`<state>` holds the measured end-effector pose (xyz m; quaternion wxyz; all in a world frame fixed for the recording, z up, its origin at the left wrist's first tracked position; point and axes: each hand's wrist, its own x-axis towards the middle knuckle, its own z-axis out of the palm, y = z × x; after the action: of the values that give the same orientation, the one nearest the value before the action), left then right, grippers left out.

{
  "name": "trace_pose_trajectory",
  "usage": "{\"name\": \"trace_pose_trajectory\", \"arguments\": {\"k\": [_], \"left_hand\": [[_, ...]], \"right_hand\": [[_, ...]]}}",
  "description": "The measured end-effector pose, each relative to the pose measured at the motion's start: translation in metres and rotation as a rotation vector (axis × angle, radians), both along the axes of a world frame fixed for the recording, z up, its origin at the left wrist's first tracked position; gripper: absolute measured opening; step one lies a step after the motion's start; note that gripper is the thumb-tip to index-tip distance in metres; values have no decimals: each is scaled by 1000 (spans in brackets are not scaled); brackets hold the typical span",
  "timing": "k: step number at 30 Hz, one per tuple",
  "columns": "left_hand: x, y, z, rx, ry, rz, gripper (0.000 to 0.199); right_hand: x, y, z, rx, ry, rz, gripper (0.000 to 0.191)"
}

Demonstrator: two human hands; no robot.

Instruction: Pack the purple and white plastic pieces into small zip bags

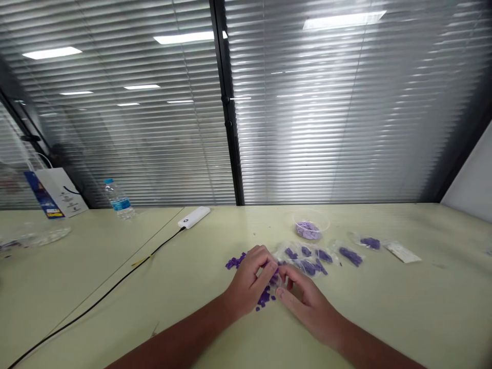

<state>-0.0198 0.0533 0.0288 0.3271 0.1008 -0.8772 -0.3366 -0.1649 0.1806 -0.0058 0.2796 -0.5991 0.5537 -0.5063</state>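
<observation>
Both hands meet over the table at the centre. My left hand (249,282) is closed, thumb and fingers pinching a small clear plastic bag (275,280) with purple bits in it. My right hand (309,307) has its curled fingers and thumb at the bag's right edge, apparently gripping it; the exact contact is hard to make out. Loose purple pieces (264,297) lie on the table under the hands, and more purple pieces (235,262) lie beyond my left hand. Just past my right hand are several clear bags of purple pieces (307,266).
A round clear tub (308,230) holds lilac pieces at the back. More filled bags (350,255) and a white packet (402,251) lie right. To the left are a white power strip (194,217), its black cable (126,277), a water bottle (120,201) and a paper bag (57,192).
</observation>
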Motion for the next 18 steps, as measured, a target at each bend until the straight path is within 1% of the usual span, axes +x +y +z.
{"name": "trace_pose_trajectory", "arguments": {"k": [6,9,11,13,15,16,17,18], "left_hand": [[4,1,4,32,92,-93,41],[6,-6,9,22,114,-84,41],[8,-14,14,0,106,-51,38],[11,-21,20,-47,79,5,33],[17,-22,23,-104,21,49,28],[20,-21,23,-133,-26,43,26],[24,-18,22,-166,-83,6,22],[27,-13,20,-204,-149,-57,17]], "right_hand": [[0,1,2,11,-6,8,26],[0,3,3,9,-2,4,30],[0,5,3,-1,12,-20,33],[-1,6,3,-15,13,-63,34],[-4,6,3,-25,-42,-108,35],[-5,5,2,-33,-88,-127,35],[-7,4,2,-43,-137,-145,37],[-9,3,1,-56,-184,-167,38]]}}
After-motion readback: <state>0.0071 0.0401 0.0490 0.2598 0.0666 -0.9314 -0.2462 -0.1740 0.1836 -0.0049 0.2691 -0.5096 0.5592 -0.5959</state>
